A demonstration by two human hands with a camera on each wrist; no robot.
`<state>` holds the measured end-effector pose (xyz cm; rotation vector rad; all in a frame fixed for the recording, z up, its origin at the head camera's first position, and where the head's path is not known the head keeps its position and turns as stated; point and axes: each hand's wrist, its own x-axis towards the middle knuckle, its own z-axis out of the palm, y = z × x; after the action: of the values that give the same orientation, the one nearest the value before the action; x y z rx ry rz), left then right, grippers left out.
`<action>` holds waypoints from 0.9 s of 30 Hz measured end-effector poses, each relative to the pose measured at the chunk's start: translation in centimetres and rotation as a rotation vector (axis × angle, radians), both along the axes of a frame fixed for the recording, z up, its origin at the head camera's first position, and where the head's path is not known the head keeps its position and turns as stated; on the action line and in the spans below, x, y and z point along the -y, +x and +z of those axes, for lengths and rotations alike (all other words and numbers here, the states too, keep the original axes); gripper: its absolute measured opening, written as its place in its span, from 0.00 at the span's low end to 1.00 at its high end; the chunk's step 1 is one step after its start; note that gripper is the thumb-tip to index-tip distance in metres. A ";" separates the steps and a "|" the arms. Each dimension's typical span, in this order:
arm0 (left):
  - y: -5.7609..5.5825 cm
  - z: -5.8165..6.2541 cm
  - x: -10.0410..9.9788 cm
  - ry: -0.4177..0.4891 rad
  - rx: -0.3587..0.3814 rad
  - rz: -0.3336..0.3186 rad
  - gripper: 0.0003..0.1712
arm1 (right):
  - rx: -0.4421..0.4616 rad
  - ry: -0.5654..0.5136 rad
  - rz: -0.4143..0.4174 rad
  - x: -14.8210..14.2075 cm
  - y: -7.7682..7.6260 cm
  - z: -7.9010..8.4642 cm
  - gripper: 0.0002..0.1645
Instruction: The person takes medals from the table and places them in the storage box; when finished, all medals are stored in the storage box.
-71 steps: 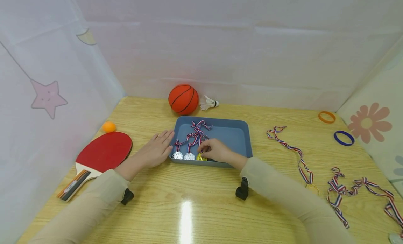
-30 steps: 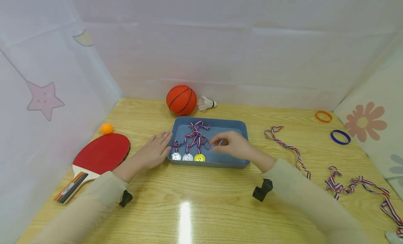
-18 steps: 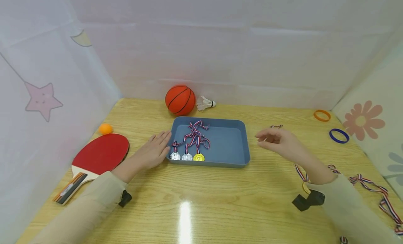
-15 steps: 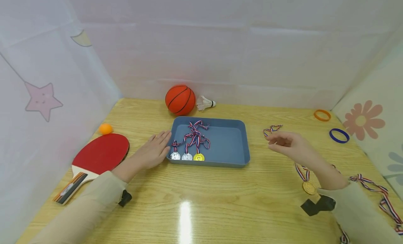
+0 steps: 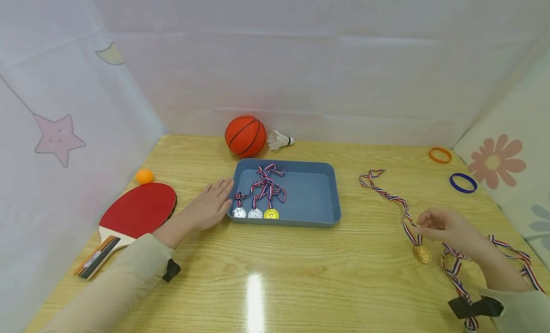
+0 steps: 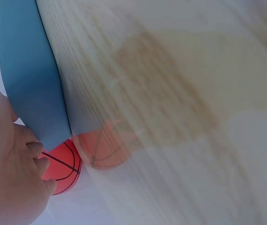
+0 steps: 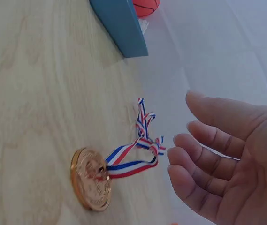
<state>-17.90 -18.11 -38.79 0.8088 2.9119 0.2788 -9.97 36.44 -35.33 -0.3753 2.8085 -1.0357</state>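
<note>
My left hand (image 5: 208, 206), fingers straight, rests against the left wall of the blue-grey tray (image 5: 307, 223). Inside the tray lie two silver medals (image 5: 255, 213) and a gold-coloured medal (image 5: 271, 213), their striped ribbons (image 5: 268, 182) bunched behind them. To the right, my right hand (image 5: 451, 230) hovers beside a bronze-gold medal (image 5: 422, 254) with a red, white and blue ribbon (image 5: 388, 195). In the right wrist view its fingers (image 7: 189, 180) are loosely bent and apart from the medal (image 7: 92, 179), with nothing between them.
A table tennis bat (image 5: 137, 211) and orange ball (image 5: 144, 176) lie at the left. Behind the tray are a small basketball (image 5: 246, 136) and a shuttlecock (image 5: 280, 140). Orange (image 5: 440, 155) and blue wristbands (image 5: 463, 183) lie back right. More ribbon (image 5: 455, 275) is partly under my right arm.
My right hand has let go of the gold-coloured medal in the tray and moved right, over to the bronze-gold medal on the table. The left hand has stayed at the tray.
</note>
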 end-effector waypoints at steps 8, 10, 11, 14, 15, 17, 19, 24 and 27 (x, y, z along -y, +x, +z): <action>0.0 0.0 0.1 0.004 -0.020 -0.008 0.33 | 0.126 0.068 -0.012 -1.9 0.6 -2.9 0.19; 0.0 0.1 0.1 0.007 -0.026 -0.013 0.33 | 0.152 0.067 -0.007 -1.9 0.8 -3.3 0.21; 0.0 0.0 0.1 0.006 -0.026 -0.012 0.33 | 0.153 0.064 0.000 -1.9 0.9 -3.4 0.22; 0.0 0.0 0.1 0.001 -0.025 -0.012 0.33 | 0.139 0.090 0.014 -1.8 0.9 -3.8 0.21; 0.0 0.0 0.1 0.000 -0.024 -0.011 0.33 | 0.130 0.107 0.022 -1.8 0.9 -3.8 0.20; 0.0 0.0 0.1 -0.004 -0.021 -0.010 0.33 | 0.124 0.137 0.033 -1.7 0.9 -3.9 0.18; 0.0 0.0 0.1 -0.002 -0.021 -0.010 0.33 | 0.130 0.158 0.041 -1.6 0.8 -4.0 0.17; -0.1 0.0 0.1 0.000 -0.026 -0.009 0.33 | 0.167 0.149 0.029 -1.5 0.8 -3.8 0.17; -0.1 -0.1 0.1 -0.002 -0.027 -0.009 0.33 | 0.175 0.087 0.031 -1.5 0.8 -3.8 0.15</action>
<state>-18.00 -18.19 -38.86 0.8316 2.9327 0.2662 -9.20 37.96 -39.11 -0.3014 2.6718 -0.8899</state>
